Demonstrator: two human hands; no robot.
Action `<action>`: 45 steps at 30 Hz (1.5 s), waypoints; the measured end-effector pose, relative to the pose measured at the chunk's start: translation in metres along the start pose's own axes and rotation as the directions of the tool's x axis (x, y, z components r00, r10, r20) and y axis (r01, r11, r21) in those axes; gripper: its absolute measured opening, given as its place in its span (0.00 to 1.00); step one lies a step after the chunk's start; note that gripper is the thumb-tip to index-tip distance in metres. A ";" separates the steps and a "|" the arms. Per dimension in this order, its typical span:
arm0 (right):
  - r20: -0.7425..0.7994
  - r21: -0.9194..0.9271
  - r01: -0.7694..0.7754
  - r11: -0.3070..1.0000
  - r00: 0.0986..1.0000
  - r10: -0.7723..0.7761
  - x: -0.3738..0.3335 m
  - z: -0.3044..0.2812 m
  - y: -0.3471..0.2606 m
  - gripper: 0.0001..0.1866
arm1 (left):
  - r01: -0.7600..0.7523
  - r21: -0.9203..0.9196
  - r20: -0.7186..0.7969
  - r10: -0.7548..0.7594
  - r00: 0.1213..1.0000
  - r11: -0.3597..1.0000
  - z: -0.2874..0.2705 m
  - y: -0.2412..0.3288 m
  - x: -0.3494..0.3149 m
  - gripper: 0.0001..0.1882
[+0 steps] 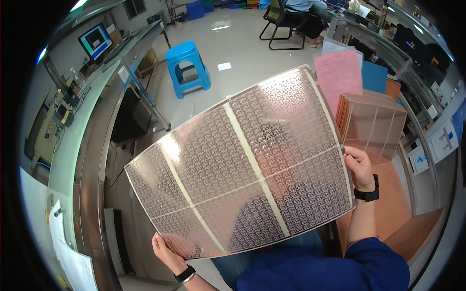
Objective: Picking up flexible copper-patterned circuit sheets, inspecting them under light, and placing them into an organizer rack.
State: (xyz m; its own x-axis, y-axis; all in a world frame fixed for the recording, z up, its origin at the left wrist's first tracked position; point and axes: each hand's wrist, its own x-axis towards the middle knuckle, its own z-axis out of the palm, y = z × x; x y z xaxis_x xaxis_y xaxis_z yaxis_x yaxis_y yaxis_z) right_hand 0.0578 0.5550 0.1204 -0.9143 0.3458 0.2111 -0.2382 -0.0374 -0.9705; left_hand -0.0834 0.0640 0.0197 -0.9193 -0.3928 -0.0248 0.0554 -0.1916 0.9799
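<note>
Between my two hands I hold a large, thin copper-coloured circuit board panel [213, 179], tilted with its right end higher. Rows of small repeating patterns cover it, split by pale strips, and its shiny face catches light. My left hand [166, 252] grips the lower left corner, fingers partly hidden behind the panel. My right hand [358, 167] is closed on the right edge. Just beyond that hand, a stack of similar copper panels [376, 121] stands on edge on a brown surface [388, 189].
A pink sheet [337, 77] and a blue board [374, 80] stand behind the stack. At left runs a long glass-topped bench [90, 104] with a monitor [95, 41]. A blue stool [188, 68] is ahead on the floor. Farther off, a person [306, 9] sits on a chair [279, 22].
</note>
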 end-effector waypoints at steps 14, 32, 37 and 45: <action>-0.072 0.041 -0.028 0.999 0.997 0.031 0.004 0.019 -0.002 0.21 | 0.040 0.124 -0.004 -0.040 0.999 0.992 -0.014 -0.015 0.006 0.11; -0.129 0.172 -0.160 0.972 0.975 0.183 0.016 0.016 0.014 0.21 | 0.089 0.299 0.045 -0.107 0.993 0.950 -0.003 0.010 -0.007 0.18; -0.104 -0.031 -0.164 0.986 0.982 0.160 0.017 0.000 0.014 0.19 | 0.126 0.077 0.178 -0.138 0.974 0.989 -0.002 0.024 -0.012 0.17; -0.296 -0.011 -0.273 0.962 0.920 0.258 0.013 -0.029 0.028 0.16 | 0.191 -0.275 0.299 -0.105 0.948 0.942 0.020 0.046 -0.024 0.14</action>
State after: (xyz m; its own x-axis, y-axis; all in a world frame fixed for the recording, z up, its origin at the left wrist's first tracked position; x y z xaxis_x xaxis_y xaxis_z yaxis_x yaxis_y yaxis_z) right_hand 0.0491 0.5854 0.0930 -0.8053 0.5859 -0.0910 0.0244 -0.1206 -0.9924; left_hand -0.0664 0.0825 0.0694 -0.9943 -0.0834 -0.0669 -0.0160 -0.5028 0.8643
